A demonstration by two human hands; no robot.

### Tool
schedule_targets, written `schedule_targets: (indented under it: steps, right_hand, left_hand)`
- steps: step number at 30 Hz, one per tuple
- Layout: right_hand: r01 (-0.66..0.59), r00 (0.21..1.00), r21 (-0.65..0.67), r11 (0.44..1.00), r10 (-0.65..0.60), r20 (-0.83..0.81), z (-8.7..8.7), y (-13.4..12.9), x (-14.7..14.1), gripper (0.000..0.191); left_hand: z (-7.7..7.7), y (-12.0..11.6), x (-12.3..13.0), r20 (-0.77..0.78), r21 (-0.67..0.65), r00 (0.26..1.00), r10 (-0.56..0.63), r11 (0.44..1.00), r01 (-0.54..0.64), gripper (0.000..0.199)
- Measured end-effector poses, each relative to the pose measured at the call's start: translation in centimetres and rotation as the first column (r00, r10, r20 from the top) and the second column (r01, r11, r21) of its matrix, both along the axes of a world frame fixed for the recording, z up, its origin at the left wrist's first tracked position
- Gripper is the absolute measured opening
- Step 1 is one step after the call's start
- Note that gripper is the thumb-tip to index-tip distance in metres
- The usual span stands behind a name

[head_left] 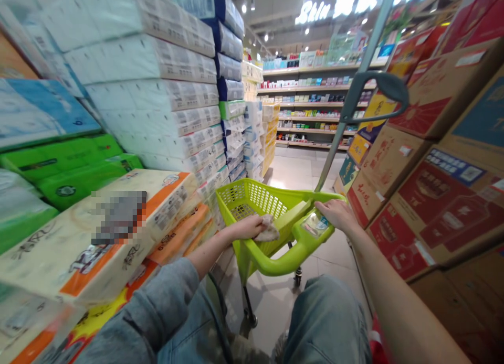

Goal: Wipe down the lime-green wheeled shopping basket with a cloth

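Observation:
A lime-green shopping cart [271, 199] with a slotted basket stands in front of my knees. My left hand [248, 227] is closed on a crumpled pale cloth [268, 228], which lies against the near left rim of the basket. My right hand [336, 213] grips the cart's right edge, beside the looped handle [283, 261]. A clear label panel [314, 224] is set in the handle, near my right fingers. Only metal mesh or grating shows through the basket's far left part.
Stacked tissue packs [189, 96] rise at the left, with a pixelated dark object [122, 214] on a nearer pack. Cardboard boxes [417, 196] line the right. A grey pole with a handle [346, 107] slants above the cart. Stocked shelves [307, 104] stand behind.

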State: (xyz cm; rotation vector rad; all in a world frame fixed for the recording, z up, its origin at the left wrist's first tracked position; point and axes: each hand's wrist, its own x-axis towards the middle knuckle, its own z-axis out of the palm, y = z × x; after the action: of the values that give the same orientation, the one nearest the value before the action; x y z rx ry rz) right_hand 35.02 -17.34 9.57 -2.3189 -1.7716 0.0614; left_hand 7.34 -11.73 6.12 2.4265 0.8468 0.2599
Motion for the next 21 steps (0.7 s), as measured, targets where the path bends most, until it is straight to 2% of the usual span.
schedule_targets:
  steps: [2,5,7,10,13,17,19,21]
  right_hand:
    - [-0.004,1.0,-0.009,1.0,0.004,0.003,0.1,-0.2,-0.2,0.058]
    - [-0.01,1.0,-0.014,1.0,0.01,0.017,0.1,-0.3,-0.3,0.06]
    - [-0.007,1.0,-0.016,1.0,0.007,0.019,0.0,-0.2,-0.3,0.061]
    - [0.006,1.0,-0.02,1.0,-0.006,0.015,-0.1,-0.1,-0.2,0.06]
    - [0.011,1.0,-0.018,1.0,-0.011,0.016,-0.1,-0.1,0.0,0.059]
    - [0.004,1.0,0.005,1.0,-0.004,0.004,-0.2,-0.2,0.2,0.058]
    - [0.01,1.0,0.026,1.0,-0.01,-0.001,-0.5,-0.2,0.5,0.057]
    - [0.002,1.0,0.04,0.999,-0.002,-0.002,-0.7,0.0,0.8,0.057]
  left_hand:
    - [-0.2,-0.8,-1.0,0.169,0.004,0.977,0.13,0.991,-0.132,0.025]
    - [-1.6,-2.8,-2.3,0.451,-0.037,0.833,0.32,0.939,-0.341,0.028]
    - [-3.0,-4.8,-2.9,0.569,-0.057,0.736,0.366,0.911,-0.409,0.031]
    - [-4.6,-8.2,-3.2,0.659,-0.058,0.65,0.38,0.886,-0.459,0.035]
    - [-5.0,-11.6,-2.7,0.709,0.022,0.635,0.308,0.889,-0.457,0.038]
    - [-5.4,-15.0,-2.1,0.711,0.182,0.689,0.141,0.909,-0.374,0.042]
    - [-6.8,-15.7,-2.1,0.691,0.205,0.709,0.138,0.904,-0.375,0.042]
    - [-8.7,-15.5,-2.3,0.674,0.164,0.705,0.221,0.886,-0.434,0.04]
